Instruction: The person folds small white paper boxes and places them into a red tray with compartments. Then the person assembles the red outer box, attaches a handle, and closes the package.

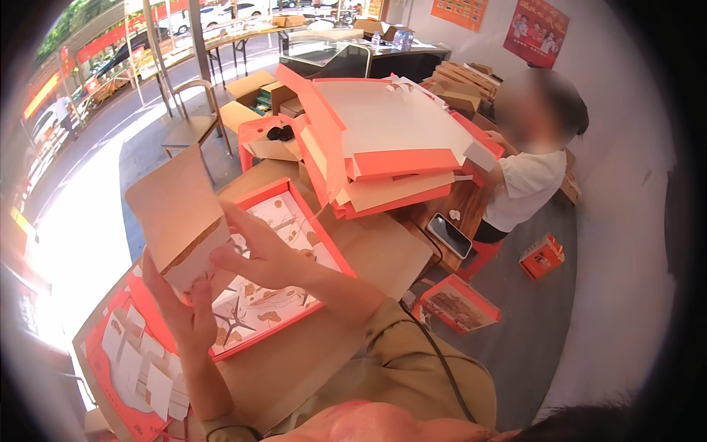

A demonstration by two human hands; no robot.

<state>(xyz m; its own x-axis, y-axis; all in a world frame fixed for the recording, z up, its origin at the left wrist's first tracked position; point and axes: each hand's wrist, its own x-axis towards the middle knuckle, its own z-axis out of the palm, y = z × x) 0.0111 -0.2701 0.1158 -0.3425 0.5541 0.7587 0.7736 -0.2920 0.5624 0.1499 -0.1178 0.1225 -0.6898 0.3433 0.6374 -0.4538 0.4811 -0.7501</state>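
Above the left part of the table I hold a small cardboard box between both hands. It is tilted, brown on the panel facing me and pale on its lower side, with a tall flap rising to the left. My left hand grips it from below and the left. With thumb and fingers closed on its right edge, my right hand holds the other side. Beneath my hands lies a shallow red-edged box, its white inside printed with brown and grey figures. My wrists cover part of it.
White card pieces lie on red sheets at the lower left. Large red-and-white flattened boxes are stacked ahead. A co-worker sits at the right, near a phone. Red boxes lie on the floor; a chair stands far left.
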